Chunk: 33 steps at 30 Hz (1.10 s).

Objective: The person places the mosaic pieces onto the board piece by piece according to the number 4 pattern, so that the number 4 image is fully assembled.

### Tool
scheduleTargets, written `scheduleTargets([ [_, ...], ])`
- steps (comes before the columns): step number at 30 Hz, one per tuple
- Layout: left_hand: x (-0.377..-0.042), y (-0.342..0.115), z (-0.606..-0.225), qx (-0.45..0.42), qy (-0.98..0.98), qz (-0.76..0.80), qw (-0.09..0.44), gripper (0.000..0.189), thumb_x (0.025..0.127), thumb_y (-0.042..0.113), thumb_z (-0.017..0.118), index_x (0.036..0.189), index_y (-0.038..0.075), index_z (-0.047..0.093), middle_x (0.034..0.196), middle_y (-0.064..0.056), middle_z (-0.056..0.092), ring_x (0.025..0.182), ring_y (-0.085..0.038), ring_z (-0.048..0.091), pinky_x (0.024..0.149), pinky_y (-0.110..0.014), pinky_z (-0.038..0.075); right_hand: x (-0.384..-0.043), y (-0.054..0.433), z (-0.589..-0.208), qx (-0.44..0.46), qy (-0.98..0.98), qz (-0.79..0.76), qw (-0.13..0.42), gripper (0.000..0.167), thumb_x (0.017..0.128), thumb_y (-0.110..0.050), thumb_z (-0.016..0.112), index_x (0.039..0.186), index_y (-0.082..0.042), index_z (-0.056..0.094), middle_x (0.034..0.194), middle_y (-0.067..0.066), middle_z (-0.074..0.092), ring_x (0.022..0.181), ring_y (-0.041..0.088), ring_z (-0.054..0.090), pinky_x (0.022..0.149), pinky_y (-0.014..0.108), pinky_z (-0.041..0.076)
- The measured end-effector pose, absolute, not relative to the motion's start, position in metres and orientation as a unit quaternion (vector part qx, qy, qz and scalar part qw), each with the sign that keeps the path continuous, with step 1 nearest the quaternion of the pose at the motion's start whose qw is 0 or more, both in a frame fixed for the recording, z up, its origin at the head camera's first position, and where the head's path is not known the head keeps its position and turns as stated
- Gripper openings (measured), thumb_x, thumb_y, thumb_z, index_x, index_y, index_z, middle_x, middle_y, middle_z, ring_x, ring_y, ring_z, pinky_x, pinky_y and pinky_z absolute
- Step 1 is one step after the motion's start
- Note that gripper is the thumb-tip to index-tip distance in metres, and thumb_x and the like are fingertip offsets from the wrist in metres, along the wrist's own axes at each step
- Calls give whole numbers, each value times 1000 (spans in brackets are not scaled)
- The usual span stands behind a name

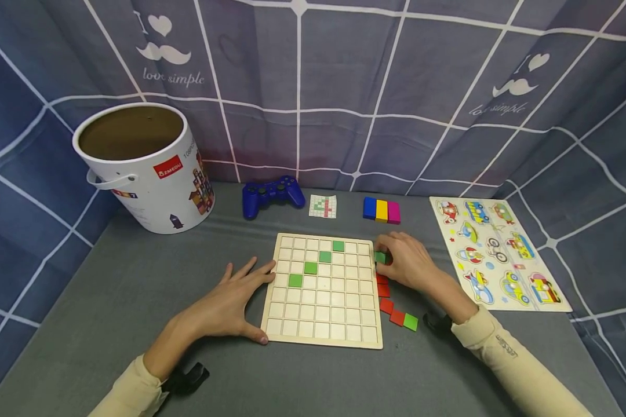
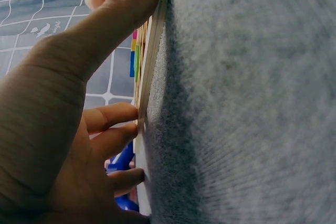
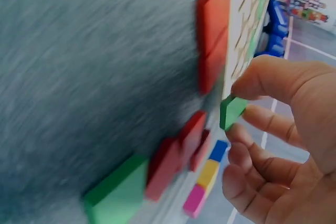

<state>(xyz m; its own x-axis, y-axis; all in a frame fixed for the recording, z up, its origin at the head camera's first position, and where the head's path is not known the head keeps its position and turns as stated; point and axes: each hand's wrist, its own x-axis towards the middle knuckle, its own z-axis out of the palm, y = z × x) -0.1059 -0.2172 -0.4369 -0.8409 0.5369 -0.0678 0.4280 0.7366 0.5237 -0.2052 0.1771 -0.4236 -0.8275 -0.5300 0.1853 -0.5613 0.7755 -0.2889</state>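
Observation:
A pale wooden grid board [image 1: 320, 301] lies flat on the grey table, with several green tiles [image 1: 310, 267] in a diagonal row of its squares. My left hand [image 1: 229, 304] rests along the board's left edge, fingers spread and thumb at the near left corner. At the upper right edge of the board, my right hand [image 1: 409, 262] pinches a green tile [image 3: 231, 110] between thumb and fingers. Several red tiles [image 1: 386, 305] trail along the right side of the board, partly hidden by the right hand, ending in a loose green tile [image 1: 410, 322].
Behind the board are a blue game controller [image 1: 272, 196], a small pattern card [image 1: 322, 206] and blue, yellow and magenta blocks [image 1: 381, 210]. A white bucket [image 1: 159, 197] stands at the back left. A picture puzzle board [image 1: 492, 255] lies at right, before a blue curtain [image 1: 334, 75].

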Motion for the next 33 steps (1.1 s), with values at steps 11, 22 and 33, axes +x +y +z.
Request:
scheduleTargets([
  [11,-106,-218,-438,268,924,254,101,120,55,69,87,153,16,42,165,1,20,151,-37,9,107,-77,2,-189,137,-414,336,-910,242,25,22,76,-16,76,96,-15,68,84,-4,61,76,17,58,63,31,46],
  [22,-105,-218,-438,265,926,249,103,120,57,68,87,154,17,40,166,3,18,151,-35,7,109,-74,1,-167,71,-420,441,-869,225,10,18,72,-16,75,89,-14,70,78,-4,59,68,8,50,59,26,43],
  [33,-106,-219,-437,265,926,247,108,119,58,70,85,154,18,40,166,4,17,151,-35,6,109,-74,2,-155,39,-431,490,-849,198,18,15,79,-16,75,94,-14,74,83,-6,59,67,5,48,60,23,42],
])
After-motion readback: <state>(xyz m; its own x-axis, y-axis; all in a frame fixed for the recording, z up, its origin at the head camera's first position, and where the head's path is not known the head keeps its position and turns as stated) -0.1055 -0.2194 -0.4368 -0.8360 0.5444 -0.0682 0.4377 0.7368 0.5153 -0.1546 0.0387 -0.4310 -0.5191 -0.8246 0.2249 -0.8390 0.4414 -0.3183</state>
